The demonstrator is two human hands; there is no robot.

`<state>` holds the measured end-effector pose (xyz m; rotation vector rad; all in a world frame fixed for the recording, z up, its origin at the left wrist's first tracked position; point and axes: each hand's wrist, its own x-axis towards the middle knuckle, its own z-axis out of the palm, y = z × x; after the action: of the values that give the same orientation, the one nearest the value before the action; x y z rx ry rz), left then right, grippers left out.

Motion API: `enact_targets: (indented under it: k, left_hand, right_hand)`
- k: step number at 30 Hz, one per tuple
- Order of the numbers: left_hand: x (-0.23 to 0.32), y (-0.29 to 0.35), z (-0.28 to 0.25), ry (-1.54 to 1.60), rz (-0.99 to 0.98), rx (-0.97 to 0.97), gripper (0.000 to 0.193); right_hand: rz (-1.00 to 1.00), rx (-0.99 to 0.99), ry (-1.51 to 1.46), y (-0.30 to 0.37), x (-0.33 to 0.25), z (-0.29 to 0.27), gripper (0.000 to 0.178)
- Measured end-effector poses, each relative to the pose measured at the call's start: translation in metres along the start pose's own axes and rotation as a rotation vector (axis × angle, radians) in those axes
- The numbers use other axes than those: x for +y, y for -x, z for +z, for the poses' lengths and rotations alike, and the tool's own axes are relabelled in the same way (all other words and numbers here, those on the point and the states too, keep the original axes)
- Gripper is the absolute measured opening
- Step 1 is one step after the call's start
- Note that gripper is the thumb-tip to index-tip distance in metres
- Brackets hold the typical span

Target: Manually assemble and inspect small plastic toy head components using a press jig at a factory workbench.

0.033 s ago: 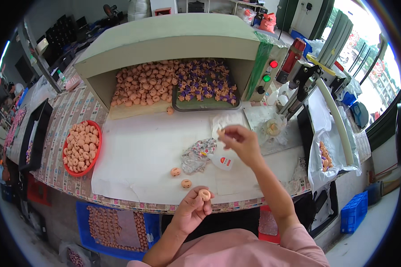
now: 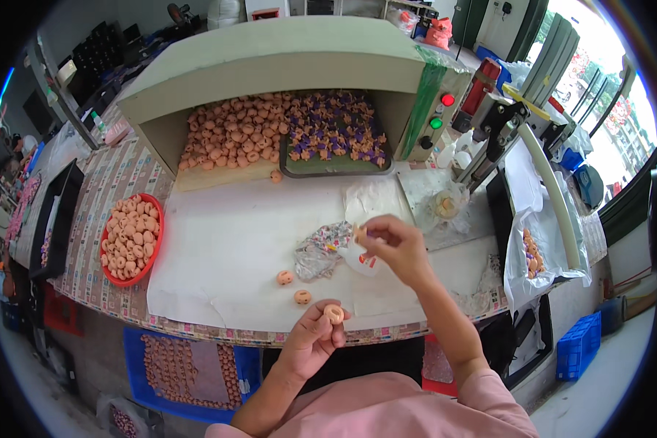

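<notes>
Our left hand (image 2: 308, 342) holds a hollow peach ball (image 2: 333, 314) in curled fingers, its ring-like opening upward; our right hand (image 2: 400, 247) pinches a small peach piece (image 2: 359, 234), long axis unclear, the ball lying bodyward and slightly left of those nearly closed fingertips

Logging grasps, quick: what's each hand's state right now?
Left hand: closed, holding a round peach piece.
Right hand: closed, pinching a small tan piece.
</notes>
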<state>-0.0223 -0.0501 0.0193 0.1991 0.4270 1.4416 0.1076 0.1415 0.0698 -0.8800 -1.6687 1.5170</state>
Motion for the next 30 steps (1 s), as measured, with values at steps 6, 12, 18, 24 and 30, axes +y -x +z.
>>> enact_targets:
  k: [6, 12, 18, 24, 30]
  left_hand:
    - [-0.003, -0.014, 0.013, -0.116, -0.038, 0.030, 0.038]
    - [-0.019, -0.062, -0.027, -0.244, -0.091, 0.069, 0.042]
    - [-0.035, -0.079, -0.041, -0.448, -0.035, 0.067, 0.041]
    - [-0.044, -0.027, 0.025, -0.432, -0.041, 0.038, 0.040]
    - [-0.045, -0.026, 0.022, -0.435, -0.076, 0.027, 0.034]
  right_hand:
    - [-0.110, -0.156, -0.022, 0.090, -0.004, -0.005, 0.022]
    - [0.035, -0.062, -0.035, 0.071, 0.037, -0.016, 0.020]
    - [-0.125, -0.101, 0.301, 0.069, 0.046, -0.036, 0.022]
    - [-0.208, -0.065, 0.263, 0.125, -0.011, -0.046, 0.023]
    - [-0.087, -0.140, 0.179, 0.128, -0.011, -0.051, 0.024]
